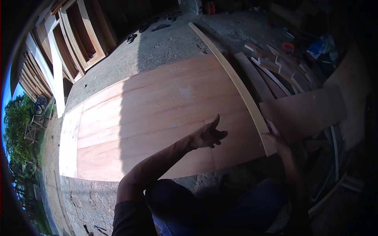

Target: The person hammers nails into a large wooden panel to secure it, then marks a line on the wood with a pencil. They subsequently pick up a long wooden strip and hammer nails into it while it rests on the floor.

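Across the brown plywood sheet [165,106], right end: long pale wooden strip [232,74] laid, apparently unfixed; right hand [277,137] pinches its near end, left hand [208,133] spread, empty.

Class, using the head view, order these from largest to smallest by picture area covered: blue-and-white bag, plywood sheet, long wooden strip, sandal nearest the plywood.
1. Plywood sheet
2. Long wooden strip
3. Blue-and-white bag
4. Sandal, clearly smallest here, though distance shrinks it

Smooth wooden strip [236,82], matt plywood sheet [169,110] (rough concrete floor [165,45]).
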The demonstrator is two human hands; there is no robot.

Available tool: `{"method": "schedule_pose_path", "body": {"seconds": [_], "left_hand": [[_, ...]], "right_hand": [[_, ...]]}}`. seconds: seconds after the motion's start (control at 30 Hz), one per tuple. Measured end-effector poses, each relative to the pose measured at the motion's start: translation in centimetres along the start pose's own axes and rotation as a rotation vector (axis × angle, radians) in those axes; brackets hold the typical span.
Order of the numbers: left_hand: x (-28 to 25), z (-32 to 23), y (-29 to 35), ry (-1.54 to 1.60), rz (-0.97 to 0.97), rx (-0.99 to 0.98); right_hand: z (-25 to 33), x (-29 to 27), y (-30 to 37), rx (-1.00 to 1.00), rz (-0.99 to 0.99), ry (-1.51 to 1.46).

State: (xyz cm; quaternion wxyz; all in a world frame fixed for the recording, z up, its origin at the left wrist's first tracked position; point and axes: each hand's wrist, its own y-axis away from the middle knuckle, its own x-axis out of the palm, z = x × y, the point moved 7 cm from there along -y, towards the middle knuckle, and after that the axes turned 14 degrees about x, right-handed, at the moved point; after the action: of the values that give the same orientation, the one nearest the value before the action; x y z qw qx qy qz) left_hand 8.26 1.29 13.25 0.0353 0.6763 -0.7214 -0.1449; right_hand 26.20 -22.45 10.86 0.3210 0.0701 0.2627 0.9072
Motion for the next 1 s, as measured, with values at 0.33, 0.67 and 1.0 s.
{"method": "schedule_pose_path", "body": {"seconds": [0.33,0.67,1.0], "left_hand": [[-8.6,19.9,30.3,-0.284,-1.72,-0.019],[-1.6,35.1,42.0,0.927,-1.938,-0.101],[-4.0,33.9,38.9,0.866,-1.878,0.016]], "right_hand": [[-12.1,-37.1,-8.8,0.036,-0.485,0.792],[-16.2,-14.4,-8.2,0.064,-0.745,0.914],[-14.0,-2.9,-4.0,0.035,-0.784,1.265]]}}
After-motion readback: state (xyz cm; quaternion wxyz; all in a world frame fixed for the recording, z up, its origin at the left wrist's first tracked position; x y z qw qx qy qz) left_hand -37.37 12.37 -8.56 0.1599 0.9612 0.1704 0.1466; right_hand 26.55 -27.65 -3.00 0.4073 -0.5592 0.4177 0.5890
